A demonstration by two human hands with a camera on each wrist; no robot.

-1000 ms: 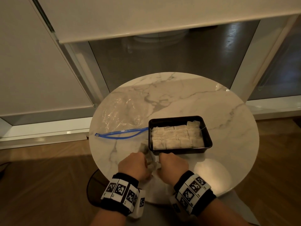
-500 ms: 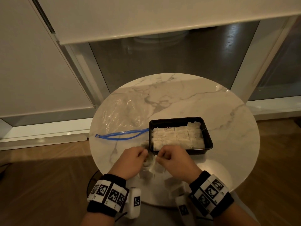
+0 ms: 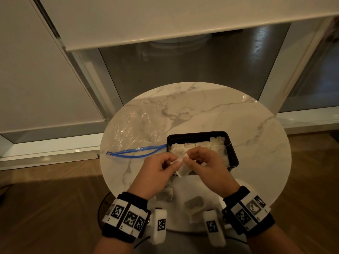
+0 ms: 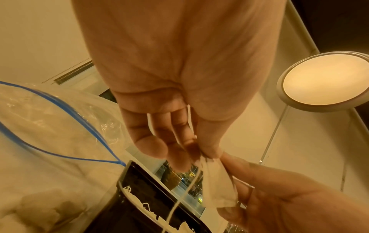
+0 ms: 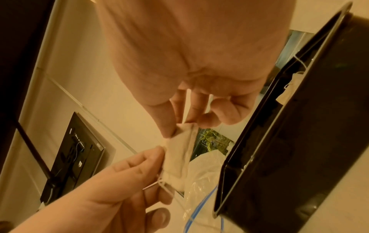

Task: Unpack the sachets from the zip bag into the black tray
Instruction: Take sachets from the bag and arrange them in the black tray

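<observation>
My left hand [image 3: 154, 173] and right hand [image 3: 207, 167] pinch one sachet [image 3: 182, 166] between them, just over the near left corner of the black tray [image 3: 233, 154], itself packed with sachets. The zip bag [image 3: 135, 131] lies flat on the marble surface [image 3: 256, 136], left of the tray.

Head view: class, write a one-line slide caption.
Both hands, left hand and right hand, pinch one sachet beside the filled black tray; zip bag lies left.
</observation>
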